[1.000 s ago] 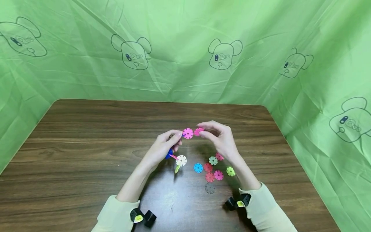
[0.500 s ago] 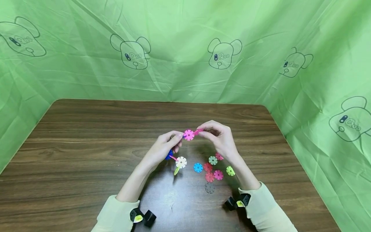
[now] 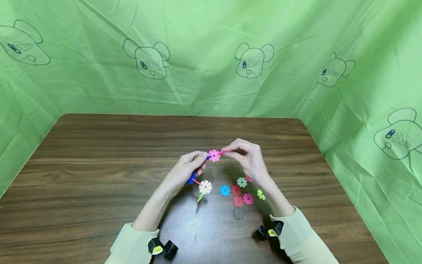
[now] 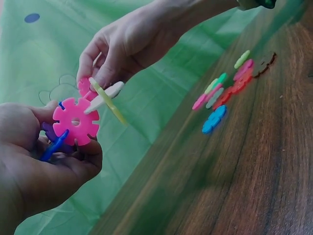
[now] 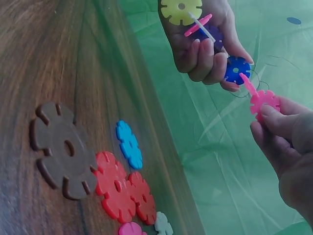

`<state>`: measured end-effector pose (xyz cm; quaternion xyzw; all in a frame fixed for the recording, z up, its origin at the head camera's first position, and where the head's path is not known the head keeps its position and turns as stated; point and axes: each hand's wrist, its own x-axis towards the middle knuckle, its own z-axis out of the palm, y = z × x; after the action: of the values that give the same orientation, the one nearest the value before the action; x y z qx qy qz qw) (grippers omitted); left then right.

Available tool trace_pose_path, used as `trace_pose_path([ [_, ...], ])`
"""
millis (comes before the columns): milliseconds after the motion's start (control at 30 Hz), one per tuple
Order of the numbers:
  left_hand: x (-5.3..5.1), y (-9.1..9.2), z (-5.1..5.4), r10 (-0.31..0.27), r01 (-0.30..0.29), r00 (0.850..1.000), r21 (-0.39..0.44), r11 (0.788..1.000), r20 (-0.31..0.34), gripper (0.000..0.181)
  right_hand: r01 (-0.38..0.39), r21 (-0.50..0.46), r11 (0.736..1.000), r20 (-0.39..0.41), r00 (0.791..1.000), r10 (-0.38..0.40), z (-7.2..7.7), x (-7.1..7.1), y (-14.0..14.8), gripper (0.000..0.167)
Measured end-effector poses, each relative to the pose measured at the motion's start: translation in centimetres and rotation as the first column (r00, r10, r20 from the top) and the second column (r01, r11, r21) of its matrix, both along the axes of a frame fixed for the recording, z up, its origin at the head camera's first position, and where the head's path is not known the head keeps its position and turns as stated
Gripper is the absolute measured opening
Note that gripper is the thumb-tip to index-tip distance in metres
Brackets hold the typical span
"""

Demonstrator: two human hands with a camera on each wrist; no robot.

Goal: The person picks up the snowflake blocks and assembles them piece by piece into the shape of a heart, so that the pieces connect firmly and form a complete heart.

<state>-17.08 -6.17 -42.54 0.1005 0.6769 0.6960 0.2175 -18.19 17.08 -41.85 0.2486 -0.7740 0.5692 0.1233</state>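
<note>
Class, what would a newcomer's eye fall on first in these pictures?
Probably the bright green curtain behind the brown table. Next, in the head view, the pink notched disc between left hand and right hand. Then perhaps loose coloured discs lower down on the table.

smooth, plastic-looking discs [image 3: 214, 156], a wood-grain table [image 3: 115, 165] with soft gloss, and creased, faintly shiny cloth [image 3: 197, 91]

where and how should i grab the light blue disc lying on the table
Probably best pinched by the notched rim of the light blue disc, at its near and far edges, coming from above and slightly from the person's left. It looks thin and lies flat on the table, so only the edge offers grip, and a red disc sits close on its right.
</note>
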Motion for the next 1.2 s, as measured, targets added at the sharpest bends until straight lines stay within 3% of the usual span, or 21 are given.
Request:
trace_pose_path([
  [367, -0.1, 0.1, 0.1, -0.007, 0.006, 1.0, 0.045, 0.999, 0.028, 0.027, 0.027, -0.012, 1.0, 0.044, 0.999, -0.026, -0.2, 0.1, -0.3, 0.012],
  [633, 0.0, -0.2, 0.2, -0.041, 0.033, 0.997, 0.116, 0.993, 0.065, 0.056, 0.008, -0.04, 0.999, 0.065, 0.998, -0.006, 0.1, 0.1, -0.3, 0.01],
  [867, -0.1, 0.0, 0.3, 0.007, -0.009, 0.998, 0.039, 0.999, 0.058, 0.034, 0.023, -0.049, 0.999, 0.128, 0.992, -0.017, 0.2, 0.1, -0.2, 0.015],
  [1200, -0.3, -0.2, 0.3, 0.047, -0.047, 0.999, -0.015, 0.999, 0.008, 0.034, 0.068, 0.023, 0.997, 0.208, 0.976, -0.071, 0.2, -0.4, 1.5, 0.02],
])
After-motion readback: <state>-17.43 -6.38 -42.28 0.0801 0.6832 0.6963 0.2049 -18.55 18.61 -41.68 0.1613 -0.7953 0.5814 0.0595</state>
